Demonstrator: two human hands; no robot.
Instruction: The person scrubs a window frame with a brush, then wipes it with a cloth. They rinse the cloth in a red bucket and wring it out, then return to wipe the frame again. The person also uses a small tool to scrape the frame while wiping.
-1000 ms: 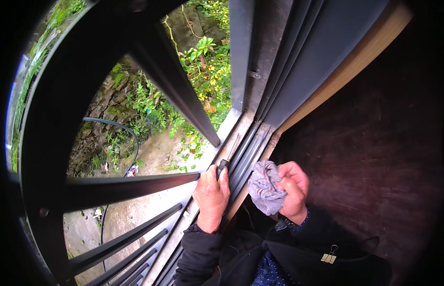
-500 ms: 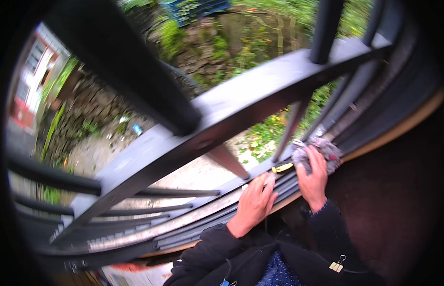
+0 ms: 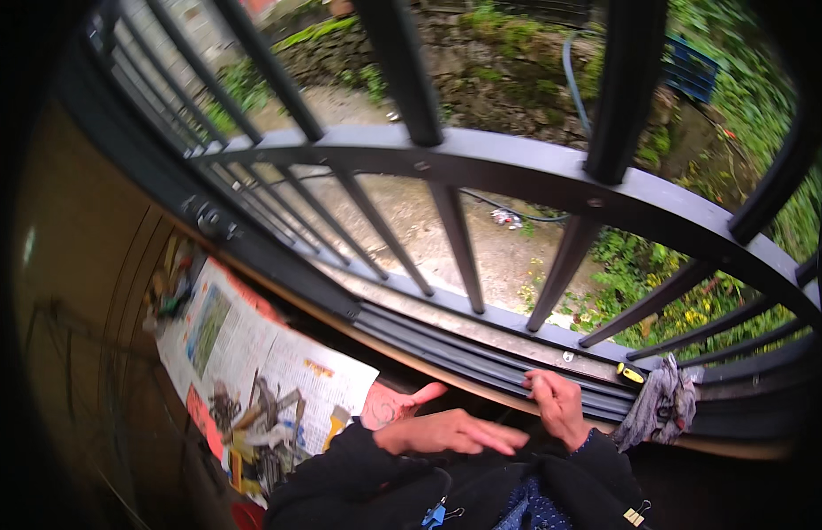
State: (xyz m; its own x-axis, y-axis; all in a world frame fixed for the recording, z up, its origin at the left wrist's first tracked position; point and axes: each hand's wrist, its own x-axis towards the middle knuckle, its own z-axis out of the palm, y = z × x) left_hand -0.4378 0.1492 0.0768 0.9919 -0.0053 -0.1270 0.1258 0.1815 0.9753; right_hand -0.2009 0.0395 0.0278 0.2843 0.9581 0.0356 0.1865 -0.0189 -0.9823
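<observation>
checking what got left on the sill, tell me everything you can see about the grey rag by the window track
The grey rag is a crumpled, mottled grey cloth, soft and bunched into folds. It lies draped over the dark window track, its lower end hanging over the inner edge. A small yellow-and-black tool lies right beside its upper left edge. Neither hand holds it; the right hand rests on the track to its left, apart from it.
</observation>
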